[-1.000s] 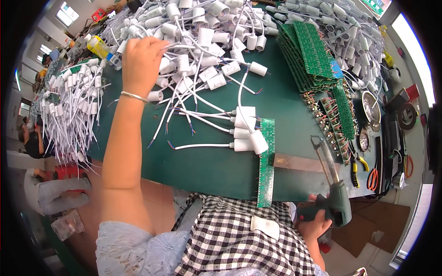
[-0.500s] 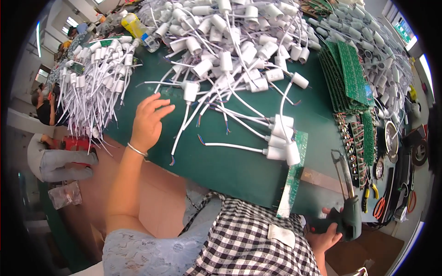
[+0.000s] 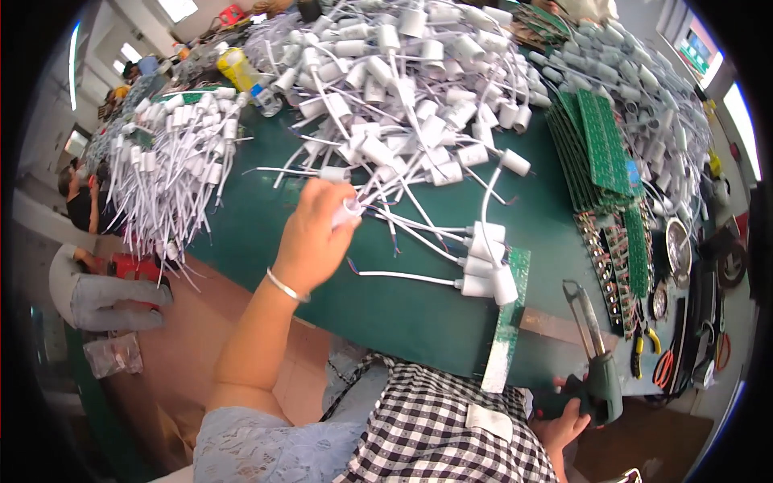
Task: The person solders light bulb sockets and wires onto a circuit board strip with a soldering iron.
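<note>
My left hand (image 3: 312,237), a bangle on its wrist, is closed on a white cylindrical socket (image 3: 348,212) above the table's middle. The socket's hollow end faces outward; its cable is mostly hidden. At the lower right, my right hand (image 3: 562,427) grips a dark green soldering gun (image 3: 602,390), its long metal tip pointing up and away. Between the hands, several white sockets (image 3: 477,286) with cables rest in a row against a narrow green circuit board strip (image 3: 506,330). One of them lies across the strip, its cable curving away toward the pile.
A large heap of white sockets (image 3: 435,56) fills the far side. A cabled bundle (image 3: 173,161) lies left, near a yellow bottle (image 3: 237,68). Green circuit boards (image 3: 604,145) stand at right, above pliers (image 3: 642,354) and scissors (image 3: 665,366). Another person (image 3: 109,294) is at far left.
My left hand has moved right and closed on a white socket; it was open beside it before. The soldering gun in my right hand has shifted slightly left.
</note>
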Demonstrator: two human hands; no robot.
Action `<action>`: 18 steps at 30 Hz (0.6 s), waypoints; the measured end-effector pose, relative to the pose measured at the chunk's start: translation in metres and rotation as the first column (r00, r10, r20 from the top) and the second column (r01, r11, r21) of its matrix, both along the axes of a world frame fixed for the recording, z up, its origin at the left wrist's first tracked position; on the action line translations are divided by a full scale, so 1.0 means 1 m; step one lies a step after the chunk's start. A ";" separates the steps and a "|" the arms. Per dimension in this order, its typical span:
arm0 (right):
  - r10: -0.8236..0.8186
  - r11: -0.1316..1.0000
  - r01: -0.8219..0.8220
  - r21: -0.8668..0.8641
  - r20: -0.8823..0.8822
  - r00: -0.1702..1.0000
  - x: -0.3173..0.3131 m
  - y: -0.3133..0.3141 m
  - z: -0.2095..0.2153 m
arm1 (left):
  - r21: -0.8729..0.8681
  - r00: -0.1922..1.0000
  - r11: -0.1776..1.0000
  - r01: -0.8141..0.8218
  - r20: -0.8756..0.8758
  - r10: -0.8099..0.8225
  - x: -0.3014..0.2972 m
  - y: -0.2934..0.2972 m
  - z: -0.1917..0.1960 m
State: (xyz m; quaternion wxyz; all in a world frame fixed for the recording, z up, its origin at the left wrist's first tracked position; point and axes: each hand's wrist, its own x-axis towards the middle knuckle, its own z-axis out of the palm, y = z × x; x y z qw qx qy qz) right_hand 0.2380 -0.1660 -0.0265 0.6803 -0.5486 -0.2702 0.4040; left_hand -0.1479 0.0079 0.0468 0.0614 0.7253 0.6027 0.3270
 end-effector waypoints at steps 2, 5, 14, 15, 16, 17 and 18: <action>0.053 0.998 -0.053 -0.018 0.004 0.999 0.002 -0.001 0.003 | -0.019 0.977 0.977 0.212 -0.031 -0.213 0.043 -0.027 0.006; 0.078 0.994 -0.083 0.074 0.061 0.995 -0.001 0.006 0.003 | -0.216 0.905 0.880 0.424 0.138 -0.402 0.088 -0.056 0.003; 0.134 0.991 -0.134 0.024 0.003 0.991 0.007 -0.021 0.004 | -0.099 0.865 0.866 0.490 0.181 -0.468 0.128 -0.056 -0.036; 0.121 0.992 -0.121 0.026 0.006 0.993 0.010 -0.023 -0.001 | -0.059 0.859 0.866 0.496 0.178 -0.480 0.130 -0.054 -0.037; 0.177 0.983 -0.178 0.036 0.033 0.984 0.013 -0.025 -0.004 | -0.056 0.853 0.860 0.507 0.178 -0.491 0.132 -0.053 -0.037; 0.232 0.971 -0.234 0.043 0.060 0.971 0.014 -0.024 -0.005 | -0.037 0.873 0.874 0.485 0.072 -0.482 0.134 -0.052 -0.037; 0.258 0.966 -0.258 0.029 -0.002 0.966 0.014 -0.026 -0.001 | -0.015 0.885 0.886 0.464 -0.033 -0.464 0.135 -0.051 -0.038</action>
